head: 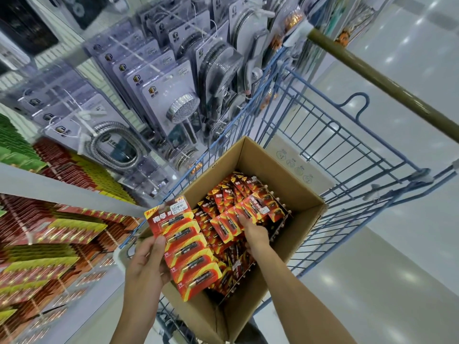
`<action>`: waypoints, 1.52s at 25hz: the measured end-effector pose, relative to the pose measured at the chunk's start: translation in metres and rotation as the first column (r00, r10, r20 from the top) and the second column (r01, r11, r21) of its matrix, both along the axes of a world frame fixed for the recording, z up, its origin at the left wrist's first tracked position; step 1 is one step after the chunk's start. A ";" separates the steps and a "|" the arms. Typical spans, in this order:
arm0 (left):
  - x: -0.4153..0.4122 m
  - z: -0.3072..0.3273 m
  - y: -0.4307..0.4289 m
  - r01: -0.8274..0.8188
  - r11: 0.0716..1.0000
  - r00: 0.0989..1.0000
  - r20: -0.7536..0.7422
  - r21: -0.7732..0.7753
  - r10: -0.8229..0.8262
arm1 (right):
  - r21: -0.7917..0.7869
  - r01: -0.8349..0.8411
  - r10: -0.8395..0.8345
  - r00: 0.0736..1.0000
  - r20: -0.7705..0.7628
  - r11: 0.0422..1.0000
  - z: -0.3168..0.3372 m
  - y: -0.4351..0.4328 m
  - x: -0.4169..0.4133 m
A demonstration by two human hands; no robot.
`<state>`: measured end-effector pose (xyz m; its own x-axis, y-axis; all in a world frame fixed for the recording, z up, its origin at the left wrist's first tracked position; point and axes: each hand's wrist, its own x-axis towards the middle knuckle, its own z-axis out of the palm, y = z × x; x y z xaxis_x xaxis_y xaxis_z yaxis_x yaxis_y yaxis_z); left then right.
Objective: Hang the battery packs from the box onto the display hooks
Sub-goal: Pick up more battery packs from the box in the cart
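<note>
The left hand [146, 264] grips a fanned sheaf of battery packs [188, 254], thumb pressed across the upper cards and fingers curled behind. The right hand [254, 235] lies back-up in the box, its fingertips buried among the loose cards, so I cannot tell whether it pinches one or merely touches them. The display of hanging packs [49, 234] fills the lower left, red and yellow rows just beside the left hand and across from the right. The hooks themselves are hidden by their stock. The blue wire cart [347, 145] stands against that display and carries the cardboard box [273, 170], which holds the loose battery packs [223, 217] in a jumbled heap. The held sheaf runs lengthwise from upper left down to lower right, and its header end, with a white price sticker [179, 207], points away from the person. The left hand is judged better placed to carry it leftward to the hooks.
</note>
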<state>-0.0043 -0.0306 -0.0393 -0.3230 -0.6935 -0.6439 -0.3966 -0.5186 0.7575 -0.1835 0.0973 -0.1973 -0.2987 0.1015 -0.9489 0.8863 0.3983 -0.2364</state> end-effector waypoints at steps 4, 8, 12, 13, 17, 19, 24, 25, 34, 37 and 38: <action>0.009 0.005 -0.001 0.050 0.996 0.998 -0.026 -0.071 -0.052 | -0.027 0.237 -0.238 0.958 -0.159 0.971 -0.004 -0.007 0.008; 0.029 0.015 -0.006 0.037 0.996 0.996 -0.074 -0.084 -0.043 | -0.223 0.357 -0.392 0.909 -0.141 0.907 0.023 0.000 0.010; 0.056 0.039 -0.015 -0.007 0.996 0.992 -0.127 -0.089 -0.004 | -0.349 0.221 -0.327 0.901 -0.285 0.911 0.073 0.004 0.033; 0.064 0.046 -0.019 -0.003 0.995 0.990 -0.139 -0.102 -0.011 | -0.408 0.185 -0.324 0.896 -0.303 0.894 0.093 0.002 0.041; 0.103 0.082 -0.042 -0.055 0.985 0.980 -0.200 -0.163 0.022 | -0.626 -0.020 -0.262 0.897 -0.356 0.780 0.181 -0.018 0.076; 0.122 0.103 -0.056 -0.114 0.977 0.968 -0.243 -0.182 0.067 | -0.713 -0.092 -0.227 0.913 -0.338 0.695 0.221 -0.035 0.098; 0.179 0.160 -0.087 -0.255 0.933 0.921 -0.357 -0.254 0.154 | -0.822 -0.219 -0.159 0.924 -0.348 0.526 0.294 -0.088 0.165; 0.193 0.170 -0.092 -0.290 0.920 0.909 -0.375 -0.263 0.180 | -0.829 -0.251 -0.136 0.922 -0.362 0.500 0.302 -0.099 0.179; 0.271 0.244 -0.142 -0.476 0.774 0.820 -0.529 -0.417 0.220 | -0.807 -0.505 0.007 0.849 -0.529 0.306 0.382 -0.199 0.248; 0.280 0.264 -0.152 -0.533 0.722 0.782 -0.583 -0.442 0.220 | -0.793 -0.565 0.019 0.817 -0.576 0.228 0.411 -0.213 0.250; 0.283 0.272 -0.156 -0.554 0.701 0.769 -0.598 -0.449 0.225 | -0.786 -0.579 0.014 0.807 -0.590 0.217 0.417 -0.216 0.251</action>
<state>0.2786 -0.1865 0.2325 -0.0693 -0.9947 0.0766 0.2233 0.0594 0.9729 0.0678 -0.1189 0.2201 -0.4109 -0.9084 -0.0774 0.4572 -0.1319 -0.8795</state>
